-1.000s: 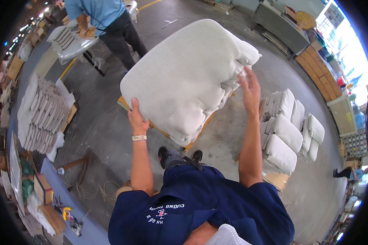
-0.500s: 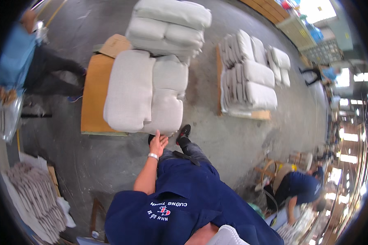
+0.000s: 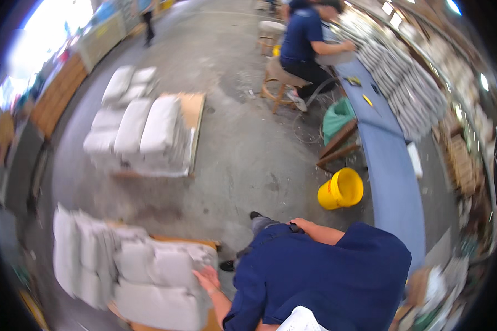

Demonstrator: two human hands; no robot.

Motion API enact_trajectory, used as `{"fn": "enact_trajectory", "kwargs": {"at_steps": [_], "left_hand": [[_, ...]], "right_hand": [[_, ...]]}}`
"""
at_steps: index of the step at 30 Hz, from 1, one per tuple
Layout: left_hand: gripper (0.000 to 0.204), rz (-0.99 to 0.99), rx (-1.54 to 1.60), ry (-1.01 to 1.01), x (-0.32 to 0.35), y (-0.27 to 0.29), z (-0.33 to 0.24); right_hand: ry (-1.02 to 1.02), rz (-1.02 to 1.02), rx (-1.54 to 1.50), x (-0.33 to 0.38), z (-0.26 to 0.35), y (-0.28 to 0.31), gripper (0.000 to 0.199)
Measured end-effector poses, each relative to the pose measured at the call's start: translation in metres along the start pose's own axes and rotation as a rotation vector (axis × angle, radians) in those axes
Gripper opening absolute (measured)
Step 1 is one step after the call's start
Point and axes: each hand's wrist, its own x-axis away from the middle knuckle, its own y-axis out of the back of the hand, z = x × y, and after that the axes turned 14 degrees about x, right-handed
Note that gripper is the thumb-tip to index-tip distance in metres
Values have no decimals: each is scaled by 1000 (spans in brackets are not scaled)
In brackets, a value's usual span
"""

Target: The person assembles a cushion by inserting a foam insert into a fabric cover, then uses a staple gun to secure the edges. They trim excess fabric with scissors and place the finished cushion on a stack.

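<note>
Beside the lower-left stack of light grey cushions (image 3: 154, 303), my left hand (image 3: 207, 279) is open, its fingers spread at the stack's right edge. It holds nothing, and I cannot tell whether the fingertips touch the fabric. My right hand (image 3: 302, 224) rests against my waist at the front of my dark blue shirt. Blur and the small size of its fingers hide whether it is open or closed. Under the stack shows the edge of an orange-brown board (image 3: 188, 240).
Another cushion stack (image 3: 132, 127) sits on a pallet (image 3: 193, 118) at left. To the right are a yellow bucket (image 3: 341, 189), a long blue bench (image 3: 392, 171) and a green bag (image 3: 337, 118). A co-worker (image 3: 302, 41) sits on a stool (image 3: 279, 77) by the bench.
My view has swung to the right, so the near cushions now lie at lower left. My left hand has come off the cushion's front edge, and my right hand has come into view.
</note>
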Motion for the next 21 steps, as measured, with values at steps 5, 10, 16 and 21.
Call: {"fn": "enact_trajectory", "kwargs": {"at_steps": [5,10,16,21], "left_hand": [[79,-43,-971,65,32,-85,21],[76,209,-1278,-6,12,-253,79],[73,484,-1519,-72,-8,-423,161],[71,777,-1696,-53,-17,-538,266]], "right_hand": [[23,155,156,7,-20,-21,39],[33,234,-66,63,-28,59,39],[22,185,-406,136,-49,74,38],[-35,94,-717,183,-44,61,37]]}}
